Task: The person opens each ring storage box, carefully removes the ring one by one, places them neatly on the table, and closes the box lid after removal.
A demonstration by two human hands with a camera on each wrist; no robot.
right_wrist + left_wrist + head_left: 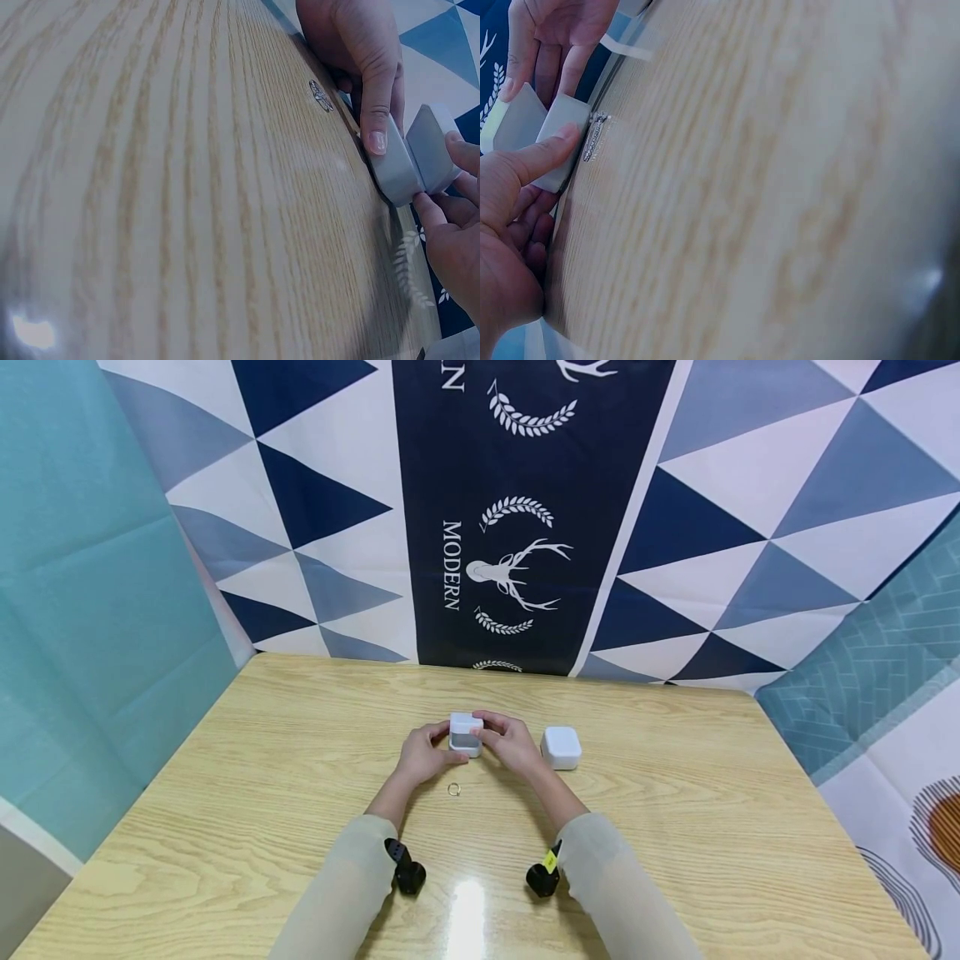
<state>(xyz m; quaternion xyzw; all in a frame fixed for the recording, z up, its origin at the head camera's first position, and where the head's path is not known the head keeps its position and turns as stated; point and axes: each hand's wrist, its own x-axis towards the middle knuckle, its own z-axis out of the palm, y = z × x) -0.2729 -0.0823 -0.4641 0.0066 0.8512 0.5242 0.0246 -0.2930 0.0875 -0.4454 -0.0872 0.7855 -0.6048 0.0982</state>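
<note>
Fingers of left hand and right hand are gripping an open, square, plastic-looking white box; I'm judging it light, stiff, steadiest from nine o'clock.

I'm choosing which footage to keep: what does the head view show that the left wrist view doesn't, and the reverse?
Only head: two black wrist cameras and the MODERN lettering.
Only left wrist: the palm side of the right hand and sparkling detail on the ring.
Both: that hand and the left hand holding an opened white box, the ring, the wooden table.
</note>
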